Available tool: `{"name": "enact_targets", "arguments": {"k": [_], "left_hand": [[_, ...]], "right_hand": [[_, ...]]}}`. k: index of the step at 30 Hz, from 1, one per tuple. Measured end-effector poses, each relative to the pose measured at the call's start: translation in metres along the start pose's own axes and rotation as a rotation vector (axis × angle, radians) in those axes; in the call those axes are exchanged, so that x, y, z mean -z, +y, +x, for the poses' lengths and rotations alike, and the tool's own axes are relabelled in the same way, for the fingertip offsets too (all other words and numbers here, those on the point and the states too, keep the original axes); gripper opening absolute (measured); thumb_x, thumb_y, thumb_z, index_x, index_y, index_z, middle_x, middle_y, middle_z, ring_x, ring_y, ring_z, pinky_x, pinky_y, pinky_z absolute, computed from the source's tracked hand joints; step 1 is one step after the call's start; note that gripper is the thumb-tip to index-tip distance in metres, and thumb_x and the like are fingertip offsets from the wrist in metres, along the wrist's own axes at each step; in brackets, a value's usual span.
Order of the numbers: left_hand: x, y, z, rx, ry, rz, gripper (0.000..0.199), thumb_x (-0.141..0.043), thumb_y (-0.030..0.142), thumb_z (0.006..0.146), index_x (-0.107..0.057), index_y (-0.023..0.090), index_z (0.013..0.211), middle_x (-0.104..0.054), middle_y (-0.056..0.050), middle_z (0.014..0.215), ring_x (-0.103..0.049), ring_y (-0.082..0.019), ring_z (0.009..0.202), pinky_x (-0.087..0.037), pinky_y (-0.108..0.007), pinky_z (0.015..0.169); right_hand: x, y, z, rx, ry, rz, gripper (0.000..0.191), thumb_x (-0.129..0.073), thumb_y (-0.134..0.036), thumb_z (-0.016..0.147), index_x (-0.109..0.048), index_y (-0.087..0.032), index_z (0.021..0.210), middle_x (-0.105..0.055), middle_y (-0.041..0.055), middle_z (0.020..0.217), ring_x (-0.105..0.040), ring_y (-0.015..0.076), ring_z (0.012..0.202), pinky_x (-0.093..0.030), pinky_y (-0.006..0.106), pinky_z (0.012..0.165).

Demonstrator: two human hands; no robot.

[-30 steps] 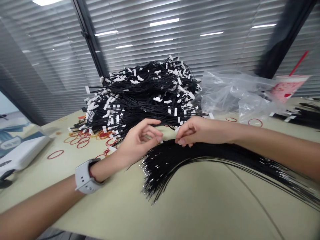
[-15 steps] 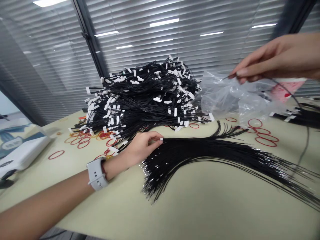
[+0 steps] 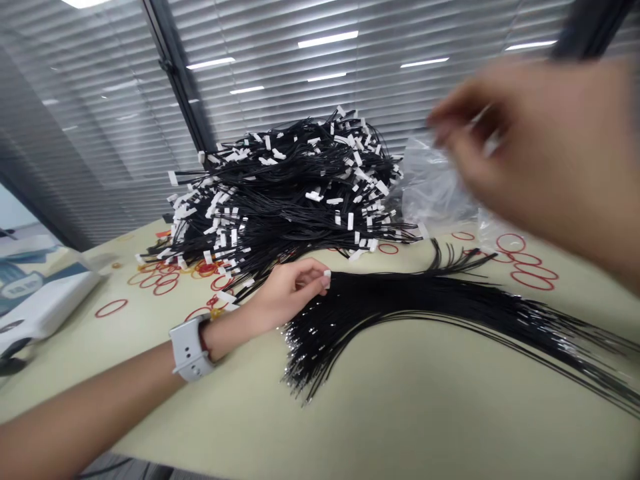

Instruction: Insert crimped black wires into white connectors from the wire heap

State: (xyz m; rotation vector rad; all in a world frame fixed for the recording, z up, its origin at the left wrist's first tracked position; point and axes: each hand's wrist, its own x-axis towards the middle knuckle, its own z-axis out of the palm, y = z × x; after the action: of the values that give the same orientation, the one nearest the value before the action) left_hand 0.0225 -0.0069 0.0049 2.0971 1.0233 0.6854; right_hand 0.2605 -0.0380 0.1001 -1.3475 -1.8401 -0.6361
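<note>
A fanned bundle of black wires with shiny metal ends lies across the table. My left hand, a pale watch on its wrist, rests at the bundle's upper left edge. Its thumb and fingers pinch a small white connector. Raised at the upper right, my right hand is smeared by motion. Its thumb and forefinger tips meet in a pinch, but what they hold is too blurred to make out. Behind the bundle rises a large heap of black cables with white connectors.
Red rubber bands lie on the right of the table, and more bands on the left. A clear plastic bag sits beside the heap, partly behind my right hand. A white device stands at far left; blinds back the table.
My right hand has come up and closer to the camera. The black wire seen trailing from it earlier no longer shows. My left hand stays nearly in place, with the white connector showing more plainly.
</note>
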Motion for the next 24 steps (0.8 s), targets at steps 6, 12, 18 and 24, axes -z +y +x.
{"name": "enact_targets", "arguments": {"k": [6, 12, 18, 24], "left_hand": [[-0.001, -0.003, 0.002, 0.081, -0.046, -0.256, 0.018, -0.049, 0.029, 0.083, -0.055, 0.013, 0.089, -0.059, -0.002, 0.076, -0.056, -0.01, 0.071, -0.046, -0.024, 0.07], [0.002, -0.004, 0.003, 0.173, -0.009, -0.43, 0.01, -0.05, 0.022, 0.082, -0.051, 0.013, 0.082, -0.055, 0.001, 0.073, -0.055, -0.006, 0.069, -0.044, -0.018, 0.066], [0.004, -0.002, 0.001, 0.173, -0.01, -0.383, 0.011, -0.048, 0.024, 0.083, -0.048, 0.014, 0.078, -0.053, 0.001, 0.068, -0.054, -0.007, 0.066, -0.041, -0.019, 0.06], [0.003, 0.0, 0.0, 0.138, -0.031, -0.311, 0.011, -0.047, 0.024, 0.083, -0.047, 0.015, 0.079, -0.055, 0.001, 0.069, -0.053, -0.008, 0.065, -0.04, -0.02, 0.061]], "right_hand": [[-0.066, -0.046, -0.068, 0.271, -0.5, 0.273, 0.024, -0.04, -0.009, 0.08, -0.057, -0.019, 0.093, -0.063, 0.0025, 0.081, -0.057, 0.0135, 0.063, -0.039, 0.026, 0.053], [-0.089, -0.041, -0.084, 0.077, -0.384, 0.686, 0.031, -0.035, -0.017, 0.088, -0.049, -0.019, 0.116, -0.064, 0.0016, 0.096, -0.06, 0.0101, 0.084, -0.046, 0.024, 0.074], [-0.086, -0.042, -0.078, -0.021, -0.382, 0.71, 0.019, -0.042, -0.019, 0.085, -0.06, -0.019, 0.09, -0.063, -0.0002, 0.084, -0.057, 0.0097, 0.075, -0.043, 0.024, 0.07], [-0.086, -0.043, -0.078, -0.031, -0.388, 0.678, 0.008, -0.049, -0.021, 0.082, -0.057, -0.019, 0.079, -0.059, -0.0014, 0.077, -0.052, 0.0098, 0.07, -0.039, 0.022, 0.065]]}}
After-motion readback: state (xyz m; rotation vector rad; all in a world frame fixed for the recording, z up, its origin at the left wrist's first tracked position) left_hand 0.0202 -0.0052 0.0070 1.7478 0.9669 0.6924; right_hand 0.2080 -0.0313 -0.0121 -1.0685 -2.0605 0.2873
